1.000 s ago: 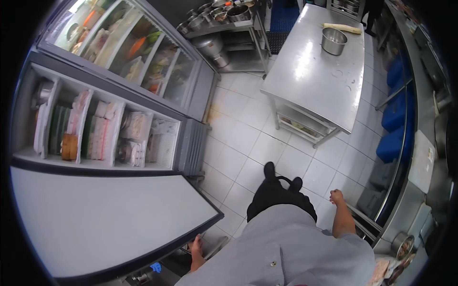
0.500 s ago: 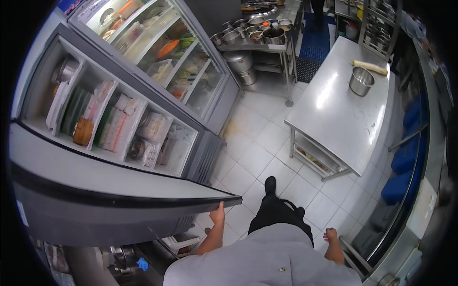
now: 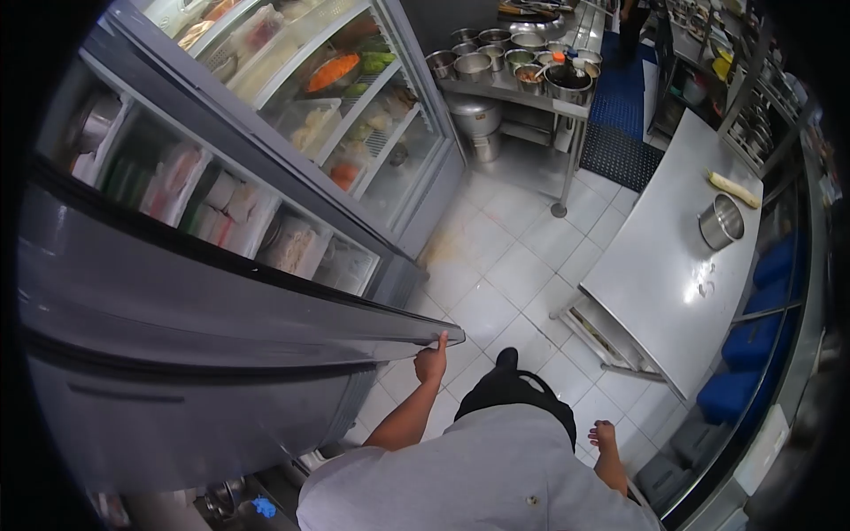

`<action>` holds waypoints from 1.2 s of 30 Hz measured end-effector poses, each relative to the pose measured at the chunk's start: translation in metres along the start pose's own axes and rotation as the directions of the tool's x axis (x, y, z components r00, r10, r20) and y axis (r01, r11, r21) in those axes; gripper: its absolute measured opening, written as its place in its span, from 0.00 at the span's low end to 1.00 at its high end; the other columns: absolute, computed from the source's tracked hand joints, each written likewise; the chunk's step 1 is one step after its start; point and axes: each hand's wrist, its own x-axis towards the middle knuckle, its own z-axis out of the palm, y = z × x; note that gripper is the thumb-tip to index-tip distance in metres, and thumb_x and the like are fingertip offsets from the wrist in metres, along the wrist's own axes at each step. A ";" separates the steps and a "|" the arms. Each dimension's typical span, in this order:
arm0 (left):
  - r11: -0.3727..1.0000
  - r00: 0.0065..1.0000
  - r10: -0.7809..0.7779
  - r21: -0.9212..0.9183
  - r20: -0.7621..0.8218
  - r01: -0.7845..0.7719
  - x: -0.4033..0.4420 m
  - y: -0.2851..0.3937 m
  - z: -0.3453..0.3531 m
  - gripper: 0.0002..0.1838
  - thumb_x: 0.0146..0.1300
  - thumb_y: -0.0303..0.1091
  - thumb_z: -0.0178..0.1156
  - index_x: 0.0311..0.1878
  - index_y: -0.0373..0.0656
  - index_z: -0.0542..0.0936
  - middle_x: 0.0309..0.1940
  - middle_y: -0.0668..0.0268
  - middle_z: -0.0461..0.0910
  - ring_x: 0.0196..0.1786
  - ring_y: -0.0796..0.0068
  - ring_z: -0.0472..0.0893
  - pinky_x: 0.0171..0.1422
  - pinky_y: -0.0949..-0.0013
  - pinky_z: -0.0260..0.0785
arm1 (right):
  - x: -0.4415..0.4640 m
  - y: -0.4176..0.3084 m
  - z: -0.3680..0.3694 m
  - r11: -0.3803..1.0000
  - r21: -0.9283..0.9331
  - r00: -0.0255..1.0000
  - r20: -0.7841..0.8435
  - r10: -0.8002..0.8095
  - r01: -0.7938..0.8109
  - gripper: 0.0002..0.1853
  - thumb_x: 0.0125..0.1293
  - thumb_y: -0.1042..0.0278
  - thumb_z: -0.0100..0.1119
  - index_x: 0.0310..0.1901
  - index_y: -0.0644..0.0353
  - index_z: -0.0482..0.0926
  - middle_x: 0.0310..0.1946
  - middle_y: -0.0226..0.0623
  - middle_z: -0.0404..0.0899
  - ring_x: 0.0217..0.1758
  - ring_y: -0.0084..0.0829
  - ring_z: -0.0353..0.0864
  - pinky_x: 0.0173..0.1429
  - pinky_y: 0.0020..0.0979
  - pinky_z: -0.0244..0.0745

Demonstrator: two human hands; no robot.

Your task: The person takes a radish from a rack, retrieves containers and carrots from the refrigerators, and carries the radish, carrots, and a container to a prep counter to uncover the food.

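A grey refrigerator door point(image 3: 221, 305) stands partly open at the left, hinged away from me. At its free end my left hand point(image 3: 431, 361) is closed on the door's edge, one digit pointing up along it and the others curled. Behind the door, the refrigerator's shelves point(image 3: 190, 190) hold packed bags, trays and a metal pot point(image 3: 96, 119); the door hides their near parts. My right hand point(image 3: 603, 434) hangs beside my body, away from any object, with its fingers loosely bent and apart, holding nothing.
A glass-fronted fridge point(image 3: 328, 97) with food stands beyond. Metal bowls point(image 3: 474, 65) crowd a counter at the back. On the steel table point(image 3: 664, 239) to the right are a metal pot point(image 3: 721, 222) and a long pale vegetable point(image 3: 734, 189). Blue bins point(image 3: 748, 341) line the right side.
The refrigerator door has swung toward closed, moving away from me with my left hand at its edge. More of the shelves is covered. My view has shifted, and my right hand stays low.
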 end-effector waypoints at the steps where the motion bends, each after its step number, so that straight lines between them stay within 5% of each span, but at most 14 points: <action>1: 1.000 1.000 0.005 -0.008 -0.001 -0.005 0.013 0.009 -0.003 0.46 0.57 0.78 0.49 0.38 0.34 0.87 0.41 0.43 0.84 0.49 0.48 0.84 0.55 0.54 0.75 | -0.002 -0.018 0.016 1.000 -0.009 0.999 0.050 -0.010 0.011 0.15 0.66 0.61 0.52 0.52 0.56 0.72 0.33 0.40 0.80 0.26 0.35 0.81 0.27 0.39 0.74; 3: 0.995 0.993 0.088 -0.048 0.078 -0.084 0.040 0.020 -0.004 0.46 0.61 0.77 0.42 0.38 0.37 0.87 0.41 0.44 0.84 0.49 0.48 0.84 0.55 0.53 0.74 | -0.004 -0.049 0.039 0.999 -0.043 0.999 0.044 -0.006 0.007 0.16 0.65 0.62 0.52 0.52 0.57 0.73 0.33 0.40 0.80 0.27 0.35 0.81 0.28 0.40 0.75; 7: 0.935 0.947 0.309 -0.207 0.087 -0.286 0.061 0.068 -0.053 0.37 0.66 0.69 0.47 0.39 0.40 0.87 0.39 0.48 0.85 0.49 0.50 0.84 0.55 0.53 0.73 | -0.004 -0.082 0.060 0.992 -0.129 1.000 0.025 0.006 -0.003 0.16 0.65 0.63 0.52 0.51 0.59 0.73 0.33 0.42 0.81 0.27 0.36 0.81 0.29 0.42 0.76; 9: 0.820 0.827 0.531 -0.136 -0.183 -0.556 0.058 0.090 -0.081 0.26 0.67 0.57 0.56 0.40 0.41 0.87 0.35 0.52 0.86 0.44 0.53 0.85 0.50 0.56 0.75 | 0.022 -0.093 0.061 0.981 -0.196 0.999 0.041 0.024 -0.015 0.16 0.65 0.63 0.51 0.52 0.59 0.73 0.33 0.43 0.81 0.27 0.37 0.82 0.29 0.42 0.76; 12: 0.717 0.756 0.570 -0.254 -0.320 -0.649 0.044 0.123 -0.146 0.18 0.65 0.47 0.62 0.40 0.39 0.86 0.30 0.54 0.86 0.37 0.55 0.86 0.44 0.58 0.76 | 0.026 -0.118 0.060 0.946 -0.323 0.999 0.028 0.029 -0.018 0.16 0.66 0.63 0.51 0.51 0.61 0.73 0.34 0.44 0.82 0.27 0.38 0.82 0.29 0.42 0.77; 16: 0.656 0.538 0.656 0.047 -0.529 -0.754 0.069 0.123 -0.203 0.15 0.65 0.44 0.63 0.36 0.40 0.85 0.27 0.56 0.85 0.32 0.58 0.86 0.37 0.61 0.77 | 0.071 -0.160 0.074 0.913 -0.370 0.985 0.060 -0.159 0.170 0.15 0.65 0.61 0.51 0.43 0.63 0.79 0.30 0.44 0.83 0.26 0.37 0.83 0.27 0.41 0.78; 17: 0.614 0.448 0.685 0.124 -0.575 -0.779 0.068 0.127 -0.218 0.13 0.65 0.42 0.63 0.34 0.41 0.85 0.26 0.57 0.85 0.30 0.59 0.85 0.35 0.61 0.76 | 0.073 -0.173 0.074 0.801 -0.525 0.957 0.117 -0.267 0.288 0.17 0.65 0.59 0.50 0.37 0.65 0.82 0.27 0.45 0.84 0.23 0.36 0.83 0.26 0.41 0.79; 18: 0.571 0.351 0.708 0.205 -0.613 -0.795 0.087 0.118 -0.224 0.10 0.65 0.38 0.63 0.36 0.41 0.85 0.28 0.58 0.84 0.30 0.60 0.84 0.34 0.62 0.76 | 0.075 -0.176 0.074 0.767 -0.514 0.918 0.128 -0.375 0.384 0.18 0.64 0.58 0.49 0.33 0.66 0.82 0.25 0.44 0.84 0.22 0.37 0.84 0.26 0.39 0.81; 20: 0.456 0.127 0.781 0.419 -0.611 -0.785 0.098 0.112 -0.246 0.09 0.64 0.32 0.62 0.45 0.39 0.83 0.32 0.60 0.82 0.31 0.62 0.83 0.34 0.63 0.76 | 0.035 -0.197 0.084 0.894 -0.317 0.940 -0.024 -0.340 0.316 0.19 0.64 0.56 0.50 0.34 0.66 0.82 0.26 0.44 0.84 0.26 0.36 0.86 0.27 0.37 0.82; 22: 0.444 0.125 0.843 0.546 -0.523 -0.710 0.119 0.094 -0.266 0.12 0.65 0.32 0.61 0.50 0.40 0.82 0.30 0.63 0.80 0.30 0.62 0.81 0.35 0.61 0.75 | 0.016 -0.202 0.084 0.924 -0.259 0.947 -0.082 -0.311 0.281 0.19 0.63 0.55 0.51 0.36 0.65 0.83 0.26 0.44 0.84 0.28 0.35 0.86 0.29 0.38 0.82; 25: 0.312 0.027 0.922 0.699 -0.387 -0.643 0.157 0.070 -0.279 0.15 0.64 0.33 0.59 0.53 0.40 0.80 0.31 0.63 0.77 0.30 0.60 0.79 0.36 0.59 0.74 | 0.016 -0.187 0.074 0.795 -0.564 0.962 -0.005 -0.271 0.221 0.18 0.62 0.57 0.50 0.34 0.65 0.83 0.26 0.45 0.85 0.28 0.37 0.86 0.32 0.38 0.84; 28: 0.267 0.026 0.942 0.700 -0.335 -0.662 0.184 0.060 -0.282 0.18 0.63 0.33 0.60 0.55 0.39 0.78 0.34 0.59 0.76 0.35 0.57 0.78 0.38 0.58 0.73 | 0.012 -0.156 0.063 0.866 -0.486 0.970 -0.128 -0.206 0.120 0.19 0.60 0.59 0.48 0.26 0.64 0.85 0.22 0.44 0.85 0.27 0.40 0.86 0.41 0.37 0.84; 36: 0.238 0.105 0.970 0.767 -0.219 -0.596 0.220 0.055 -0.288 0.17 0.56 0.34 0.59 0.47 0.34 0.78 0.34 0.56 0.73 0.40 0.53 0.74 0.47 0.56 0.66 | -0.027 -0.107 0.030 0.939 -0.340 0.973 -0.228 -0.029 -0.052 0.19 0.60 0.61 0.48 0.33 0.69 0.85 0.29 0.48 0.86 0.29 0.41 0.86 0.38 0.39 0.84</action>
